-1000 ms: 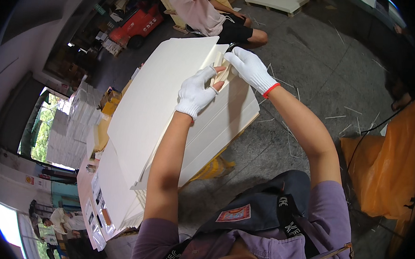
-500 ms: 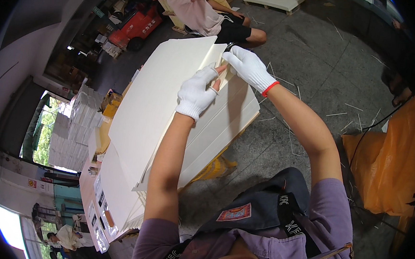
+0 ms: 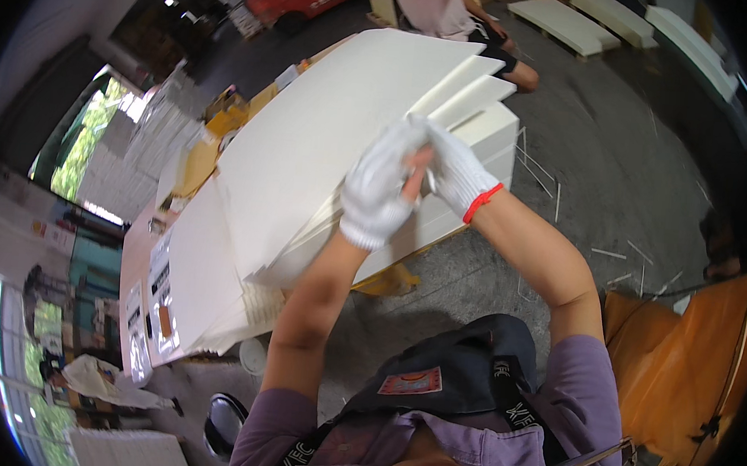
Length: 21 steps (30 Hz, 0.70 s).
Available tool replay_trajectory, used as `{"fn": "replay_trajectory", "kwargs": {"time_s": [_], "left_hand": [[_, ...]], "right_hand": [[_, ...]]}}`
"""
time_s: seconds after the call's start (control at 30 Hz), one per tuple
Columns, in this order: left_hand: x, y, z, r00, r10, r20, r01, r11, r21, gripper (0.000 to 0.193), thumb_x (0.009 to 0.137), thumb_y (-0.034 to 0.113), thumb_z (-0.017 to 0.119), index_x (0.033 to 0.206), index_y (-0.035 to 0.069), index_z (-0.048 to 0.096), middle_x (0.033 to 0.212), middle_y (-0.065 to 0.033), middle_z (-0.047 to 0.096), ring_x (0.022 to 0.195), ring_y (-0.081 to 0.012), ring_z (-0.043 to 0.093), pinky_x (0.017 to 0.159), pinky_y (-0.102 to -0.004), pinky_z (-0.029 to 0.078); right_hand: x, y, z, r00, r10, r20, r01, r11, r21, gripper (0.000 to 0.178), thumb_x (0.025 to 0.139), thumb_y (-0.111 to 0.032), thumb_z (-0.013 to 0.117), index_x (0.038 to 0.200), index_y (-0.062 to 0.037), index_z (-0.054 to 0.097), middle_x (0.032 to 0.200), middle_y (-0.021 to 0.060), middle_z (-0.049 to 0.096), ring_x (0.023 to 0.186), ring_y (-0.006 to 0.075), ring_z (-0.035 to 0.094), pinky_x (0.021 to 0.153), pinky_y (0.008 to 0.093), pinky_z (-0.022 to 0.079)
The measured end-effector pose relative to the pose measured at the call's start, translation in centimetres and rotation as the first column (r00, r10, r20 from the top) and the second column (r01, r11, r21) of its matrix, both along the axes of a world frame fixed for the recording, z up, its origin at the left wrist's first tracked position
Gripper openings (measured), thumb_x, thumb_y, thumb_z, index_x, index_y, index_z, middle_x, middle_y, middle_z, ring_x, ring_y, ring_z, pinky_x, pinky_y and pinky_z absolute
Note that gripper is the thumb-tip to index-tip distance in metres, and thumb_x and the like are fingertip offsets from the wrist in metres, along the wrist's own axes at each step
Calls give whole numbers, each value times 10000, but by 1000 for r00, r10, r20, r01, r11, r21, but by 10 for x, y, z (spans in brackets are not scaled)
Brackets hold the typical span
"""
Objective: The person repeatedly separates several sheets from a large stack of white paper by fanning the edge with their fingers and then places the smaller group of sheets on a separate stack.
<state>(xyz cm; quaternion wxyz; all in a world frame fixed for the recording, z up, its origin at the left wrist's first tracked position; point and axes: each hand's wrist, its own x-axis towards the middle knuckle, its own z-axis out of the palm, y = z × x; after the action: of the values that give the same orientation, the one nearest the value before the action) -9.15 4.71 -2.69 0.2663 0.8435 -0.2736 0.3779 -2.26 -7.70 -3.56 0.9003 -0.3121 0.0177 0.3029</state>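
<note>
Clock directions are taken from the middle of the view. The left hand (image 3: 381,186) was seen just above the centre, toward twelve o'clock, covered by a white glove from which bare digits were exposed. The right hand (image 3: 460,170), gloved in white with a red cuff, was brought against it from between one and two o'clock. Both hands were partly curled and overlapped, blurred; how far either was closed, and whether a sheet edge was gripped, cannot be told.

The stack of white sheets (image 3: 311,133) was spread from the hands toward eleven o'clock, its upper sheets parted like a fan at one o'clock. By its lower end, between eight and nine, a pinkish table (image 3: 138,277) was placed.

At twelve a seated person (image 3: 428,7) was partly hidden by the stack, and near eleven a red vehicle (image 3: 307,1) was parked. Thin pale strips (image 3: 557,203) were scattered on the floor between two and three. Between three and four, an orange sheet (image 3: 676,358) was draped.
</note>
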Motion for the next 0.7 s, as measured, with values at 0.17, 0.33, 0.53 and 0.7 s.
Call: {"fn": "replay_trajectory", "kwargs": {"time_s": [0.17,0.33,0.53,0.7], "left_hand": [[-97,66,-57,993,42,-114,-43,999,-10,159,907,106,618,988,21,726,1152,-147,707,1035,-289,699,872,-359,558],[-134,85,-97,661,-397,-637,-370,566,-737,241,1016,141,511,1171,22,652,1260,-157,657,1139,-306,646,969,-405,517],[-172,113,-117,729,-634,-259,-140,233,-962,578,1014,439,470,1463,79,414,1387,-180,553,1229,-318,588,1042,-427,489],[-192,119,-46,705,-669,-235,-421,-129,-898,792,991,649,386,1455,8,415,1335,-163,584,1221,-249,590,993,-389,522]], "right_hand": [[-32,46,3,989,151,2,-151,988,-12,308,1022,-132,498,1281,30,457,1280,164,523,1193,294,576,1057,429,524],[-37,30,5,983,112,147,-74,967,-243,396,1011,-172,562,1322,53,467,1308,158,512,1238,260,540,1051,432,514],[-85,-51,10,988,33,148,34,903,-429,493,993,-176,595,1394,56,426,1359,146,520,1213,286,571,974,460,559],[-123,-132,-1,994,-33,102,87,808,-582,468,1017,-228,552,1389,37,451,1328,128,556,1111,216,634,778,269,588]]}}
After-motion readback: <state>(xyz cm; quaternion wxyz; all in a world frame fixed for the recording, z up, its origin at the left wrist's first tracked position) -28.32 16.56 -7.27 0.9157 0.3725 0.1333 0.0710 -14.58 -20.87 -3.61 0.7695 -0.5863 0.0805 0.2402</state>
